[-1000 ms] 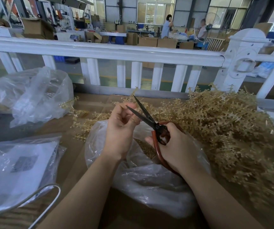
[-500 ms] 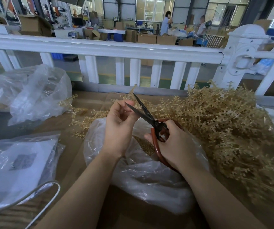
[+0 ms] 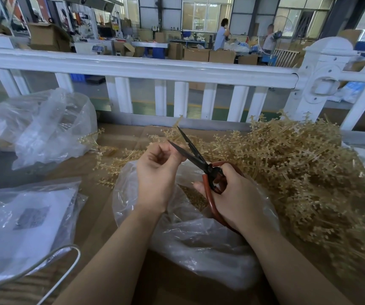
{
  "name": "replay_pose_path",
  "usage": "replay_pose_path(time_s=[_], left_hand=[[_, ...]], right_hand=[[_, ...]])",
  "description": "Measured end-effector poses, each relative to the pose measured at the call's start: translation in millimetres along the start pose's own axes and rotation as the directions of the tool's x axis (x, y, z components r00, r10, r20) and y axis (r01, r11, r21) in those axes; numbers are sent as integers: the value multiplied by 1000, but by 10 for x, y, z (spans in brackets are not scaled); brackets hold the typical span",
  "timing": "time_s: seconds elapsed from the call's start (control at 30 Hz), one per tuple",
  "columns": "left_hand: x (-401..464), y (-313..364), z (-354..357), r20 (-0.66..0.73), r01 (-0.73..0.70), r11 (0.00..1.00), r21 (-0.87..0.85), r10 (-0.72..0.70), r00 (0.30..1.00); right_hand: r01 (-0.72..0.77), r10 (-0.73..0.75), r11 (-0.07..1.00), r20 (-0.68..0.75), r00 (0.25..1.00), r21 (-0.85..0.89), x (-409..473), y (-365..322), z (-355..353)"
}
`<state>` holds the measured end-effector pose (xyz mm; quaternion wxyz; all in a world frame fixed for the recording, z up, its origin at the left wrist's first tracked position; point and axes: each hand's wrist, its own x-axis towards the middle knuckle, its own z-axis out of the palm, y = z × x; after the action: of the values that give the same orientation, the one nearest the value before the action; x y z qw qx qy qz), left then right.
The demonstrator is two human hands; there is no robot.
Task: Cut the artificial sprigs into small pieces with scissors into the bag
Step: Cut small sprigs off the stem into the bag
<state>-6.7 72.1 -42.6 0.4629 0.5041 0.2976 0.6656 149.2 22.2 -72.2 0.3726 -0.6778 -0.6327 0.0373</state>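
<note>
The sprigs lie in a big tan heap along the counter's far right side, just under the white fence, with a few strays spilling toward the middle. In front of the heap sits the open clear bag, already holding a layer of cut bits. Above its mouth the left hand has its fingers curled and its fingertips pinched together, likely on a short piece of sprig, though the piece itself is too small to make out. The right hand grips the red handles of the scissors, whose dark blades stand apart, with the lower blade right against the left fingertips.

The main risk, judging from this, is a nick to those fingertips, since the piece held seems so short that the blades must close almost on the skin. A cut bit could also spring past the bag's rim onto the counter.

More plastic bags lie at the counter's left edge, and a bent wire crosses the near left corner.
</note>
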Motion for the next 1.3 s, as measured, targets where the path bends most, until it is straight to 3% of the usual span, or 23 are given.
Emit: replay_pose_path(time_s=[0.27, 0.57, 0.97, 1.3], left_hand=[[39, 13, -28, -22, 20, 999, -45, -21, 1000], [85, 22, -115, 199, 62, 992, -109, -40, 979], [133, -4, -169, 237, 81, 990, -116, -52, 970], [173, 52, -206, 311, 77, 988, -133, -32, 950]], right_hand=[[-5, 5, 1000, 18, 1000, -10, 5, -12, -12], [-8, 8, 1000, -3, 1000, 3, 3, -18, -37], [83, -83, 997, -116, 990, -9, -28, -17, -19], [106, -107, 994, -130, 986, -8, -25, -56, -27]])
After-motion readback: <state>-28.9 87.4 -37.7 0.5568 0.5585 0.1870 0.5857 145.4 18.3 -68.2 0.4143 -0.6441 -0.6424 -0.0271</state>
